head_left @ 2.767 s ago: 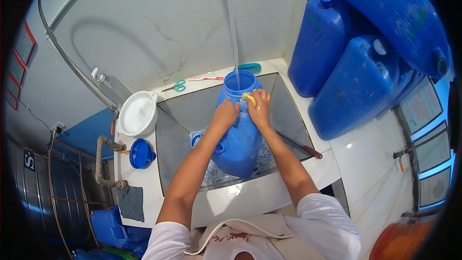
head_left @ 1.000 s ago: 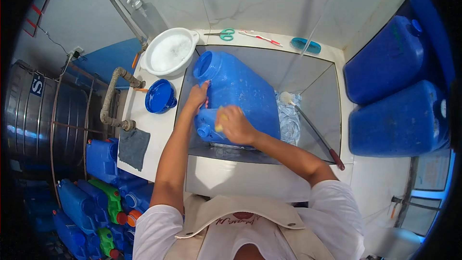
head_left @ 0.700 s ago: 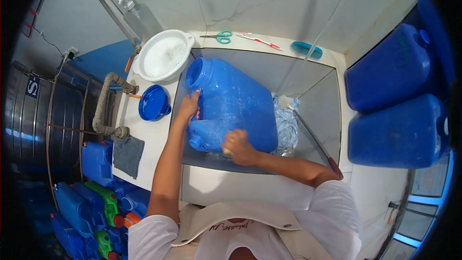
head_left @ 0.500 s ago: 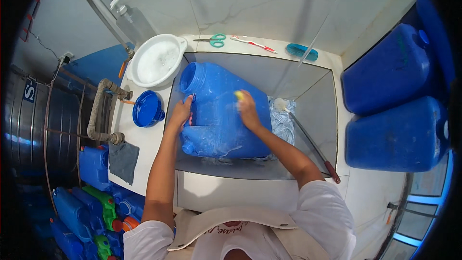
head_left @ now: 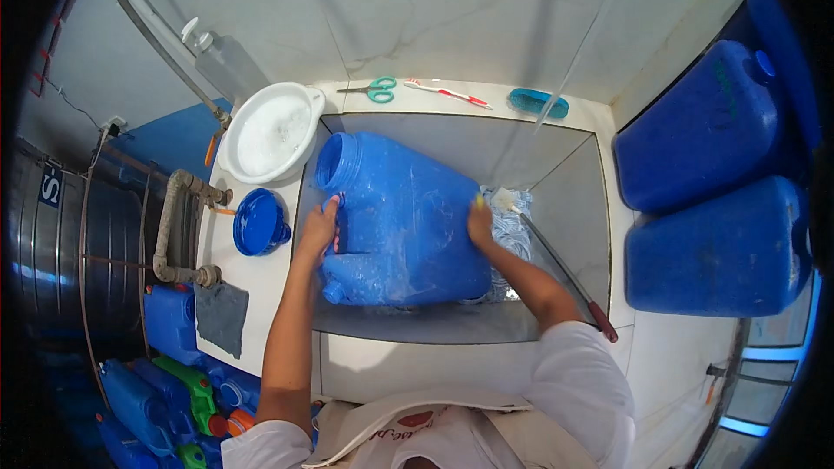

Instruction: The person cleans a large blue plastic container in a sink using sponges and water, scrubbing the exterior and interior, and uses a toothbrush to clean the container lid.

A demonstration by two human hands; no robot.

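Note:
A large blue plastic jug (head_left: 408, 221) lies on its side in the tiled basin (head_left: 569, 161), its uncapped mouth toward the upper left. Suds streak its surface. My left hand (head_left: 318, 230) is closed around the jug's handle, just below the mouth. At the jug's right end, my right hand (head_left: 479, 227) presses a small yellow sponge (head_left: 479, 201), mostly covered by the fingers, against the edge of the base. Beneath and right of the jug is crumpled pale striped material (head_left: 511, 239), partly hidden.
On the left ledge stand a white basin of suds (head_left: 276, 132), a blue lid (head_left: 261, 222), a pump bottle (head_left: 228, 65) and a grey cloth (head_left: 221, 317). Scissors (head_left: 380, 89), toothbrush (head_left: 447, 94) and blue brush (head_left: 538, 103) line the back. A long-handled brush (head_left: 565, 271) leans right, near blue jugs (head_left: 708, 247).
My right hand has slid with the sponge from the middle of the jug's side to its right end. My left hand keeps its hold on the handle. The whole view has shifted slightly.

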